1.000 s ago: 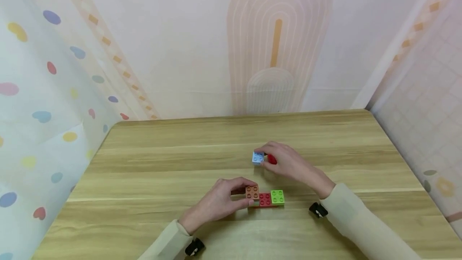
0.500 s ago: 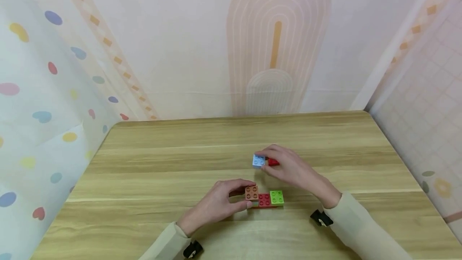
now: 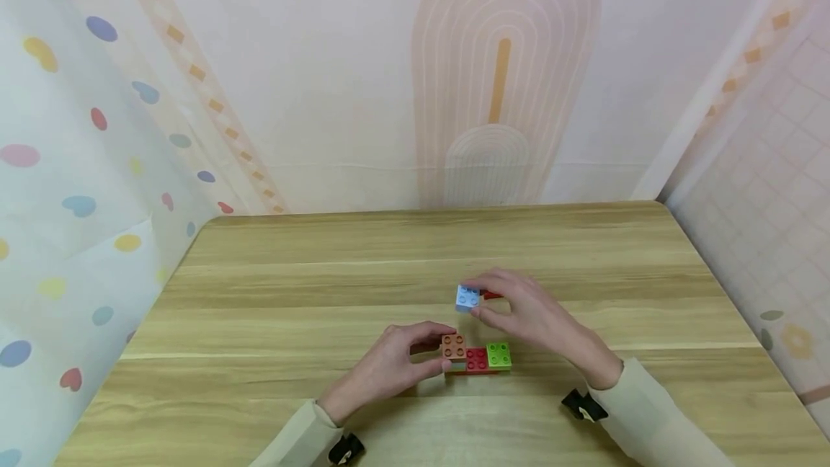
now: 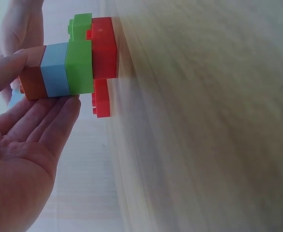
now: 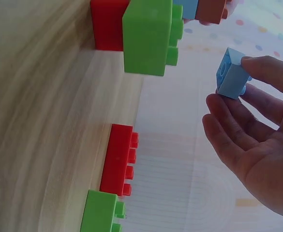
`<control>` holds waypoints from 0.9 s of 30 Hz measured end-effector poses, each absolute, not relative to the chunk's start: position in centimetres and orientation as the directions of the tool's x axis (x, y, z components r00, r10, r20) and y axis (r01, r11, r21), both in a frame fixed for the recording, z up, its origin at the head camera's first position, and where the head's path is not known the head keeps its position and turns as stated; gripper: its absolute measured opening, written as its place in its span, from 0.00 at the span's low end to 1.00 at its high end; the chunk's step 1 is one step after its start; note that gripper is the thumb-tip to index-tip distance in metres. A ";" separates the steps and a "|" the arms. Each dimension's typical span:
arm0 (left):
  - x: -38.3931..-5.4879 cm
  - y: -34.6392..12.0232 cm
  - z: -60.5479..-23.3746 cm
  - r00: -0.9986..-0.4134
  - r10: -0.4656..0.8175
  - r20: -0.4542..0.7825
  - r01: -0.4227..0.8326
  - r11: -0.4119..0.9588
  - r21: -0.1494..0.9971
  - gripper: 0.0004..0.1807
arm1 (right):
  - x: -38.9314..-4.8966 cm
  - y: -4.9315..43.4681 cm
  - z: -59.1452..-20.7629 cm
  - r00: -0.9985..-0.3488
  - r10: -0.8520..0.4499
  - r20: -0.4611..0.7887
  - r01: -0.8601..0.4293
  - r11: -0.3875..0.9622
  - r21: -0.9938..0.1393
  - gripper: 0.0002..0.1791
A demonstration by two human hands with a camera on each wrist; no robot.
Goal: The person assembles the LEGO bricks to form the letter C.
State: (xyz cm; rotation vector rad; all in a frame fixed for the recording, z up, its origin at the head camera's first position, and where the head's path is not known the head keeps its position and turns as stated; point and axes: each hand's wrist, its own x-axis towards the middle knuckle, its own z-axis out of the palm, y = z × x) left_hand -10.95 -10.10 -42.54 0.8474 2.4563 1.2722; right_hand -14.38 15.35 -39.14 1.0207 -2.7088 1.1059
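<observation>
My right hand (image 3: 534, 312) pinches a light blue toy building brick (image 5: 232, 72) between thumb and fingertips, held off the table with its hollow underside partly showing in the right wrist view. My left hand (image 3: 389, 366) grips a small tower of bricks: a brown brick (image 4: 33, 72) on top, a blue brick (image 4: 55, 70) below it, then a green brick (image 4: 79, 67). This tower stands on the left end of a red brick base (image 3: 476, 359). At the base's right end sits a lime green brick (image 3: 498, 355).
Beyond the built piece, another red brick (image 5: 116, 159) lies on the wooden table (image 3: 292, 287), largely hidden by my right hand in the head view. A further green brick (image 5: 97, 212) is near it in the right wrist view. Patterned cloth walls (image 3: 350, 92) stand behind the table.
My right hand, with the light blue brick, has come slightly nearer to me and to the built piece. The left hand keeps its hold on the tower, nearly still.
</observation>
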 end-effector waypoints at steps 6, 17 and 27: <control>-10.9 -10.0 -42.6 -0.805 0.594 0.012 0.335 0.437 0.835 0.24 | -13.6 15.4 -39.0 -0.786 -0.555 0.273 -0.585 0.527 -0.616 0.20; -11.0 -9.9 -42.7 -0.808 0.589 0.006 0.325 0.438 0.838 0.24 | -12.6 15.3 -38.9 -0.768 -0.577 0.276 -0.590 0.472 -0.655 0.20; -11.1 -9.9 -42.8 -0.802 0.597 0.014 0.332 0.427 0.841 0.24 | -12.1 15.1 -39.1 -0.760 -0.585 0.284 -0.589 0.434 -0.681 0.20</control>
